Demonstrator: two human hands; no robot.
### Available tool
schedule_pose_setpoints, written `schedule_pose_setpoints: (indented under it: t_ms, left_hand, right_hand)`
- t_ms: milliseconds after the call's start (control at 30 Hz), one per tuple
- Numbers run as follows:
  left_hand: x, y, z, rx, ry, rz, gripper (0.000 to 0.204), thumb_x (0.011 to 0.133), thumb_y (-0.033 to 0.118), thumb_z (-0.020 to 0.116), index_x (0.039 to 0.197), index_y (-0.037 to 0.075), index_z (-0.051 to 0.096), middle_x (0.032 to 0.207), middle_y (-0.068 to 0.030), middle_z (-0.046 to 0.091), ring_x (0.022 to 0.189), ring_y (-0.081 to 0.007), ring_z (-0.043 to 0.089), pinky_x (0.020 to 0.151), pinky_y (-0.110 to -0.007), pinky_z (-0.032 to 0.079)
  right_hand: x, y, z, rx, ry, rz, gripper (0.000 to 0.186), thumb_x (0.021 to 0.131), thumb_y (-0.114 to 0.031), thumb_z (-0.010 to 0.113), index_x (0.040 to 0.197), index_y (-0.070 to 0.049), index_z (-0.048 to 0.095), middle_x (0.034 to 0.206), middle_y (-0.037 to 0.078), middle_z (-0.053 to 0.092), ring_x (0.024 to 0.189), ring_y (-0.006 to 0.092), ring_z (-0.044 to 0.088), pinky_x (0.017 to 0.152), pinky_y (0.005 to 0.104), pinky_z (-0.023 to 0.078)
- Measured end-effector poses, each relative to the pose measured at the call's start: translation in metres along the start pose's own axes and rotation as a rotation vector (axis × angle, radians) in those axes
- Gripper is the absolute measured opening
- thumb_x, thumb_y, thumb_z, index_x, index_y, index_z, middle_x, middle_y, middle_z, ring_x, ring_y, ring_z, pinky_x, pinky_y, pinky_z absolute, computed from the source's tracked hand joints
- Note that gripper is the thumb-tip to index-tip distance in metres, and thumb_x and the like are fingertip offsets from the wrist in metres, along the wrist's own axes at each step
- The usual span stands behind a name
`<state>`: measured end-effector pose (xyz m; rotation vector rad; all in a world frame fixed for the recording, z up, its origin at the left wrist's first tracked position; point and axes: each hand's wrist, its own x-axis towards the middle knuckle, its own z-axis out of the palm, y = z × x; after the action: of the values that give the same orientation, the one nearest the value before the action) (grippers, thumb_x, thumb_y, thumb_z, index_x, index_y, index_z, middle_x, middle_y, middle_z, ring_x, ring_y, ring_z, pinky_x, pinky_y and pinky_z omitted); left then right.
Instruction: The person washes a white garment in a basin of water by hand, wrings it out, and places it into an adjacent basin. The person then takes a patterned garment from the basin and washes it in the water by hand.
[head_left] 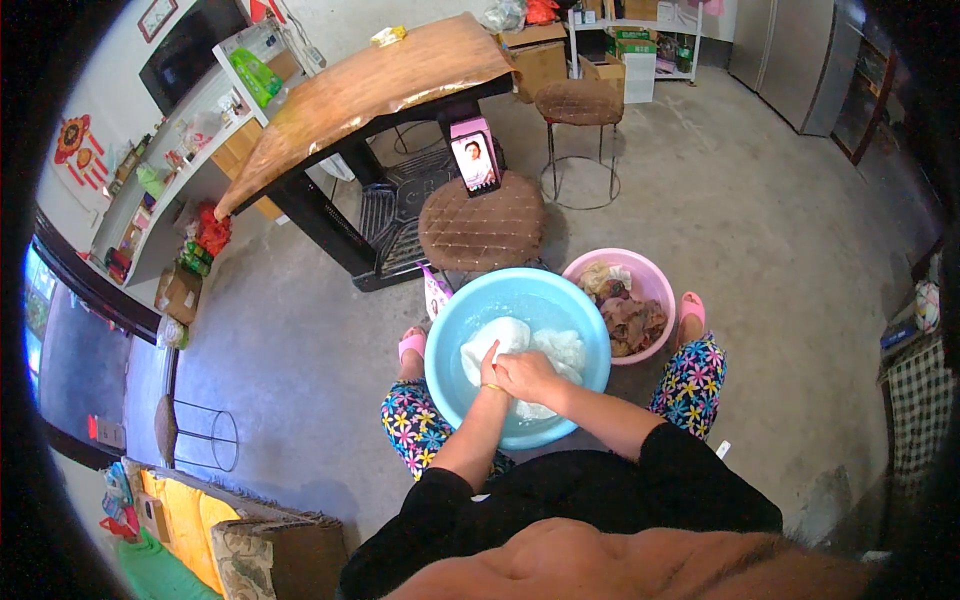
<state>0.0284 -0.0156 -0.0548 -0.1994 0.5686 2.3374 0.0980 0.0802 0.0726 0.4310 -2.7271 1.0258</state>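
A light-blue basin (438, 385) of water stands between my legs, with white cloth (560, 350) lying wet and bunched in it. Over the middle of the basin my two hands meet on this cloth. My left hand (490, 368), with a yellow bracelet at its wrist, grips a fold of it, thumb side up. Pressed against it from the right, my right hand (528, 377) is closed with curled fingers on the cloth. My hands hide the part of the cloth between them.
A pink basin (655, 282) holding brown and dark clothes (633, 325) touches the blue one on the right. Ahead, a phone (475, 165) leans upright on a brown padded stool (482, 225). Beyond are a wooden-topped table (370, 85) and another stool (580, 103). Pink slippers (691, 306) flank the basins.
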Motion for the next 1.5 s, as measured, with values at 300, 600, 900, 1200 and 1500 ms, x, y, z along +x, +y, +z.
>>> schedule_pose_setpoints:
  t_ms: [300,600,900,1200,1500]
  left_hand:
    - [-0.005,-0.010,0.040,-0.032,0.036,0.059,0.033,0.087,0.025,0.032,0.110,0.012,0.051,0.112,-0.0100,0.054,0.102,-0.0211,0.051,0.089,-0.035,0.039]
    - [-0.013,-0.001,0.048,0.018,0.091,0.061,0.025,0.086,0.024,0.040,0.097,0.009,0.057,0.097,-0.0064,0.060,0.090,-0.0219,0.056,0.083,-0.034,0.043]
    - [-0.022,0.010,0.076,-0.058,0.106,0.162,0.050,0.085,0.044,0.037,0.114,0.004,0.046,0.114,-0.0107,0.051,0.108,-0.0238,0.046,0.095,-0.036,0.032]
    - [-0.021,0.001,0.059,-0.038,0.241,0.048,0.072,0.081,0.058,0.028,0.130,0.004,0.028,0.131,-0.0158,0.034,0.121,-0.0314,0.032,0.101,-0.044,0.021]
    - [-0.014,-0.006,0.042,-0.072,0.182,0.049,0.059,0.083,0.048,0.034,0.125,0.006,0.036,0.125,-0.0135,0.042,0.116,-0.0296,0.038,0.100,-0.042,0.025]
  right_hand:
    - [0.028,0.041,0.009,-0.248,0.036,0.259,0.029,0.081,-0.024,0.041,0.067,-0.007,0.060,0.066,0.014,0.062,0.059,0.0303,0.060,0.054,0.0421,0.047]
    - [0.025,0.029,-0.002,-0.225,-0.005,0.407,0.027,0.082,-0.023,0.039,0.095,-0.002,0.052,0.066,0.017,0.061,0.062,0.0355,0.059,0.059,0.0445,0.047]
    - [0.030,0.057,-0.022,-0.144,0.046,0.296,0.043,0.080,-0.018,0.042,0.119,-0.001,0.041,0.117,0.026,0.042,0.107,0.0380,0.043,0.087,0.0450,0.038]
    - [0.026,0.054,0.025,-0.189,-0.237,0.283,0.045,0.075,-0.017,0.051,0.118,-0.028,0.047,0.122,0.018,0.040,0.103,0.0407,0.044,0.085,0.0453,0.040]
    - [0.018,0.049,0.025,-0.186,-0.195,0.285,0.041,0.072,-0.013,0.052,0.113,-0.014,0.050,0.107,0.018,0.048,0.095,0.0357,0.051,0.079,0.0439,0.044]
